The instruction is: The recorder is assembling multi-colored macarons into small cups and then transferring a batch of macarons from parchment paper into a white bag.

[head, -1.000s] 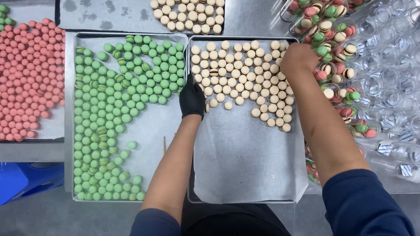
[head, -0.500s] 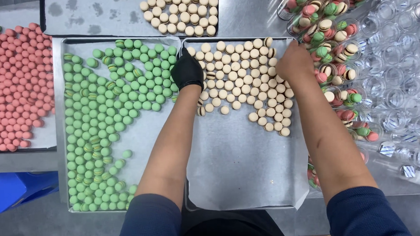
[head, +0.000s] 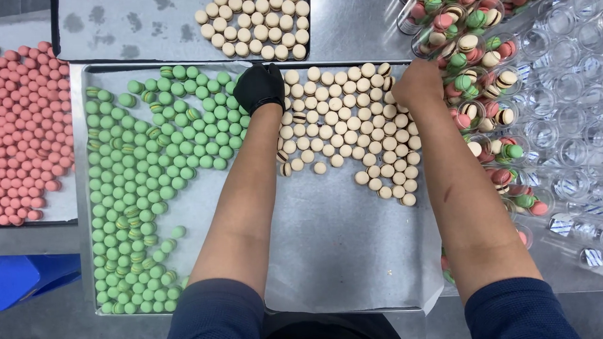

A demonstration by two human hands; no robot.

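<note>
Steel worktop [head: 350, 34] | your gloved left hand [head: 259, 88] curled over cream macarons [head: 343, 131] | right hand [head: 417, 84] at filled cups [head: 475, 63], grip hidden | many empty cups [head: 573, 113] left

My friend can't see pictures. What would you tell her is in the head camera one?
Seen from above, a person's black-gloved left hand and bare right hand reach over a tray of cream macarons. Beside it are green macarons and, farther left, pink macarons. On the right stand clear plastic cups, some filled with mixed colours.
</note>
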